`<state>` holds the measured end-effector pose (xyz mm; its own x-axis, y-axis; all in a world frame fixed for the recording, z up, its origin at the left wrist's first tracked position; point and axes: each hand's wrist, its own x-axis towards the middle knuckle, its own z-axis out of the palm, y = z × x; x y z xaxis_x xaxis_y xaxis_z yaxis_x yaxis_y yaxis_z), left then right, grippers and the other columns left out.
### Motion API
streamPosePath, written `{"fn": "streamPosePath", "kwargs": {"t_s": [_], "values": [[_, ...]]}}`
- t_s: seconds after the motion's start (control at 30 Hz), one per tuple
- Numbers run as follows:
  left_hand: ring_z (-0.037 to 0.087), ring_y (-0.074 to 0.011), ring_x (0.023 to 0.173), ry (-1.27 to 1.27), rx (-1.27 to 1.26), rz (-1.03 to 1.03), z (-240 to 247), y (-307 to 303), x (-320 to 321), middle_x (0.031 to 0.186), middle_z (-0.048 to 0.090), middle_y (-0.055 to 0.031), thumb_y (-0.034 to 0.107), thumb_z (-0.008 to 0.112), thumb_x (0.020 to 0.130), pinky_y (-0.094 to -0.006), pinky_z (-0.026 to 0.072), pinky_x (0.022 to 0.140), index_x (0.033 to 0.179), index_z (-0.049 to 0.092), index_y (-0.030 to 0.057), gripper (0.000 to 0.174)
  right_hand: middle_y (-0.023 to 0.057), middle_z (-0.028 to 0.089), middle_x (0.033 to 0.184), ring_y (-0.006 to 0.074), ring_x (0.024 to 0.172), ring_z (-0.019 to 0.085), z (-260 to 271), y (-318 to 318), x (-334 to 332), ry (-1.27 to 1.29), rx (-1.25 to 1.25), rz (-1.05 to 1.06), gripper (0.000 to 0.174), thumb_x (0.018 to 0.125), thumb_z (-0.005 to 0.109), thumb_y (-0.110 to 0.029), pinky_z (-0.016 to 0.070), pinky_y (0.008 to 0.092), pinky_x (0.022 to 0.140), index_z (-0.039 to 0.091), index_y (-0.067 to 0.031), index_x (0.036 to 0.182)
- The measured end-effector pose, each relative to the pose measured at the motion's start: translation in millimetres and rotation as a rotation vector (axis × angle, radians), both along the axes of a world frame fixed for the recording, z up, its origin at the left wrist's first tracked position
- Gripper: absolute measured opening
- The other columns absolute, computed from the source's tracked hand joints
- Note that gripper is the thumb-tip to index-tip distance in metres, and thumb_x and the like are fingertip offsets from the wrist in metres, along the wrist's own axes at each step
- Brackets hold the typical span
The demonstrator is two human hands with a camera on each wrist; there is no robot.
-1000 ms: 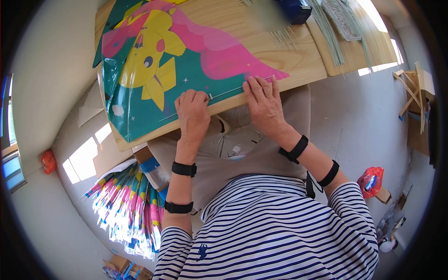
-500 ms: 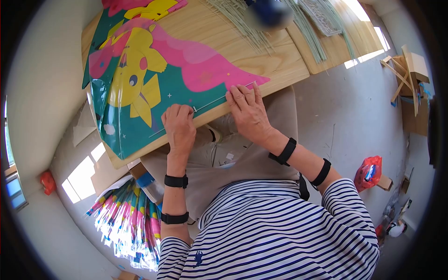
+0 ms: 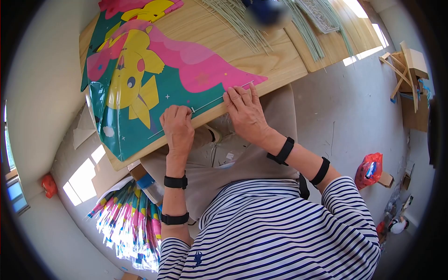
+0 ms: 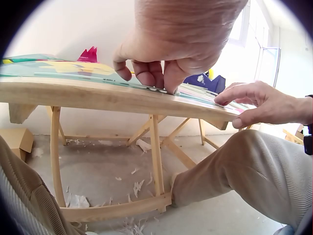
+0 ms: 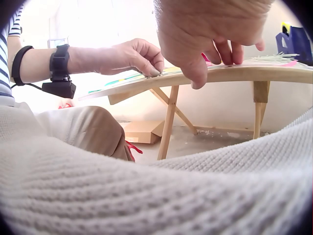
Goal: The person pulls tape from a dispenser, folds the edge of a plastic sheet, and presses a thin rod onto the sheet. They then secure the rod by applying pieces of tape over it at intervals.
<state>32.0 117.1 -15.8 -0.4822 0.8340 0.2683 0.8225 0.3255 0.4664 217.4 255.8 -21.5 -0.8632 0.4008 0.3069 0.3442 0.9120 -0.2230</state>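
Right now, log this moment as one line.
left hand: pinches rod | right hand: flat on kite | kite: on wooden table

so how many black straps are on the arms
4: left wrist strap, left forearm strap, right wrist strap, right forearm strap. None seem hidden.

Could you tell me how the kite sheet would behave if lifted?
Probably floppy and light: the kite sheet looks like thin glossy film, drooping off the table. Likely slippery; the right hand presses it flat. The thin rod may stiffen that edge.
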Motion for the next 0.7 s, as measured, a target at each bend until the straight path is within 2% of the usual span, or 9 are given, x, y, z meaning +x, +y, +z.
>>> {"fn": "streamPosePath", "kwargs": {"t_s": [0.3,0.33,0.43,0.47,0.57,0.6,0.7], "values": [[0.057,-0.0301,0.095,-0.012,-0.024,0.004,7.7,-2.8,-0.3,0.092,0.057,-0.0078,0.003,0.07,0.081,-0.044,0.0406,0.091,0.09,0.064,0.0089,0.013,0.0227,0.053,0.136,0.0387,0.134,0.047,13.9,7.9,3.4,0.01,-0.07,-0.005,0.052,0.083,0.062,-0.01,0.0236,0.0649,0.121,0.058,0.0082,0.132],[0.057,-0.0303,0.096,-0.017,-0.024,0.006,12.5,-4.2,0.6,0.092,0.057,-0.008,0.004,0.071,0.081,-0.0442,0.0404,0.092,0.091,0.064,0.0086,0.013,0.0227,0.055,0.134,0.0395,0.13,0.05,21.1,13.6,4.0,0.038,-0.053,-0.021,0.051,0.083,0.063,-0.01,0.0311,0.0618,0.118,0.059,0.0074,0.13],[0.057,-0.0307,0.096,-0.015,-0.014,0.004,24.8,-8.5,-1.3,0.092,0.057,-0.0086,0.004,0.073,0.079,-0.0444,0.04,0.093,0.092,0.064,0.008,0.016,0.022,0.059,0.126,0.0393,0.119,0.056,31.6,43.8,3.2,0.101,-0.107,-0.095,0.05,0.081,0.066,-0.012,0.0428,0.0546,0.108,0.06,0.0069,0.127],[0.056,-0.0307,0.096,-0.017,-0.011,0.001,29.2,-8.9,-2.3,0.092,0.057,-0.0085,0.004,0.073,0.079,-0.0444,0.04,0.093,0.091,0.064,0.008,0.016,0.0191,0.063,0.112,0.037,0.105,0.062,26.0,60.0,-0.3,0.147,-0.037,-0.129,0.04,0.08,0.07,-0.014,0.0518,0.0463,0.091,0.064,0.0041,0.115],[0.056,-0.0308,0.095,-0.028,-0.003,-0.008,37.3,-6.6,-3.4,0.092,0.057,-0.0083,0.004,0.074,0.078,-0.0446,0.04,0.093,0.091,0.064,0.0081,0.017,0.0152,0.064,0.101,0.0363,0.094,0.066,25.4,101.0,-18.0,0.078,-0.164,-0.235,0.026,0.081,0.071,-0.011,0.0549,0.0468,0.078,0.063,0.0001,0.103],[0.056,-0.0308,0.095,-0.032,0.005,-0.016,38.0,-4.5,-3.7,0.092,0.057,-0.0082,0.004,0.074,0.077,-0.0446,0.0399,0.093,0.091,0.064,0.0082,0.018,0.0147,0.064,0.098,0.0368,0.089,0.068,25.5,114.9,-29.3,0.074,-0.137,-0.252,0.019,0.083,0.07,-0.013,0.0555,0.0469,0.072,0.062,-0.0023,0.096],[0.057,-0.0303,0.094,-0.036,0.027,-0.04,40.1,2.3,-4.4,0.092,0.058,-0.0077,0.005,0.075,0.077,-0.0452,0.0398,0.093,0.091,0.064,0.0085,0.018,0.0154,0.066,0.098,0.034,0.089,0.071,15.9,149.8,-72.6,-0.074,-0.084,-0.355,0.015,0.084,0.072,-0.013,0.0573,0.0406,0.072,0.067,-0.0041,0.095]]}}
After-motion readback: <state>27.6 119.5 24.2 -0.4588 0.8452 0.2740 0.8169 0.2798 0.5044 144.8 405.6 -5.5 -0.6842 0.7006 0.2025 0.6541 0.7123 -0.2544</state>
